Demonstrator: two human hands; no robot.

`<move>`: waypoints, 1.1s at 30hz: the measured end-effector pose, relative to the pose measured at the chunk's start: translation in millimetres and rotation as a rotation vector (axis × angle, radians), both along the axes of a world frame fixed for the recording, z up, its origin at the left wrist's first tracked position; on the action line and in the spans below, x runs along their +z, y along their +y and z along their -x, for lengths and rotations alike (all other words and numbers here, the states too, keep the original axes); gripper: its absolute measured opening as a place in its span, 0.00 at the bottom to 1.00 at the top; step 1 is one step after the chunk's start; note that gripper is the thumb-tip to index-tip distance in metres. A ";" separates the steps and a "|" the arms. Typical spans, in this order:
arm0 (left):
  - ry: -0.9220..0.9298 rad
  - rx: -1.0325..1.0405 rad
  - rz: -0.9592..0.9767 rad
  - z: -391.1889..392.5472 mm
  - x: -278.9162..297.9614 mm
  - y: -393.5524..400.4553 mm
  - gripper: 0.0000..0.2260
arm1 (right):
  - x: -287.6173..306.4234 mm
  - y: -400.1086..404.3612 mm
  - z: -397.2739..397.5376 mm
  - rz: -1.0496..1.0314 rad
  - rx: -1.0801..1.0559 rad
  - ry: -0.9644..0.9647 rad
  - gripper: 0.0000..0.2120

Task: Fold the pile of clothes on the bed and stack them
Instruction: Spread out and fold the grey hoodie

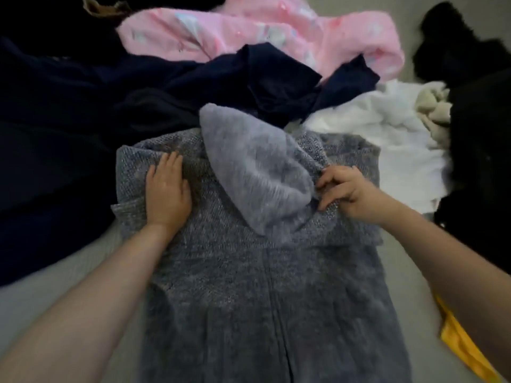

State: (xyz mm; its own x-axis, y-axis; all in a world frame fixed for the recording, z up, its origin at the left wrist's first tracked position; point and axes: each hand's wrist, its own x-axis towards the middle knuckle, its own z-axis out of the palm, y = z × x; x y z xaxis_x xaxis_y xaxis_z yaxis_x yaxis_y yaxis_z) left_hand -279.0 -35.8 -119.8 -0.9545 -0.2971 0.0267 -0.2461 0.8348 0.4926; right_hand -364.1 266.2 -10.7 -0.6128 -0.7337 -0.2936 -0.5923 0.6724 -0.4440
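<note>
left hand point(168, 189): laid flat, fingers straight, on grey knit hoodie point(221, 272)
right hand point(341, 189): hood point(257, 172) edge pinched by curled fingers

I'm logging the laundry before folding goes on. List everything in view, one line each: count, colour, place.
hooded knit jacket: one, grey, spread flat in the centre, zip facing up
hood: one, lighter grey fleece lining, folded down over the jacket's chest
pink garment: one, pink with pale prints, far centre
navy clothes: a heap, count unclear, left and centre beyond the jacket
white garment: one, white, right of the jacket
beige cloth: one, far right beside the white garment
black clothes: dark heap, right edge
yellow cloth: one, near right, under the forearm
bed: grey surface beneath all
left hand: flat on the jacket's left shoulder
right hand: fingers curled at the hood's edge
</note>
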 end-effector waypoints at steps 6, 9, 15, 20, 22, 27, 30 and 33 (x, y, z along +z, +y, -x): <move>0.190 -0.252 -0.055 -59.8 32.8 38.9 0.23 | -26.4 8.5 -75.1 -0.263 -0.097 0.013 0.24; 0.007 -0.501 0.125 -62.8 52.4 75.0 0.32 | -30.6 9.5 -97.3 -0.443 -0.011 0.059 0.30; -0.094 -0.588 0.209 -55.0 57.1 97.9 0.05 | -39.5 21.4 -101.3 -0.106 -0.184 0.566 0.12; 0.146 -0.520 0.247 -81.9 72.3 102.0 0.17 | -43.0 36.7 -117.2 0.046 -0.396 0.593 0.19; -0.266 -0.596 0.385 -99.9 61.7 114.7 0.24 | -58.1 41.7 -135.9 -0.295 -0.256 0.237 0.25; -0.669 -0.453 0.404 -131.6 46.4 137.0 0.31 | -65.3 54.2 -161.6 -0.368 -0.247 -0.064 0.29; -0.429 -0.319 0.238 -163.8 48.5 143.5 0.28 | -52.4 73.9 -192.6 -0.234 -0.327 -0.016 0.25; -0.394 -0.252 0.187 -224.0 38.0 151.8 0.29 | -54.9 107.7 -247.5 -0.229 -0.415 0.093 0.25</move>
State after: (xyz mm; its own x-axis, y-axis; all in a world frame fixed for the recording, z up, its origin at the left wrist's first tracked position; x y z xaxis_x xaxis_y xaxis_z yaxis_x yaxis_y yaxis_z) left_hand -55.0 116.0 -81.7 -0.9443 -0.0809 -0.3190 -0.1628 0.9573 0.2391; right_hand -116.6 373.9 -65.6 -0.8712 -0.3448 -0.3494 -0.2836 0.9345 -0.2150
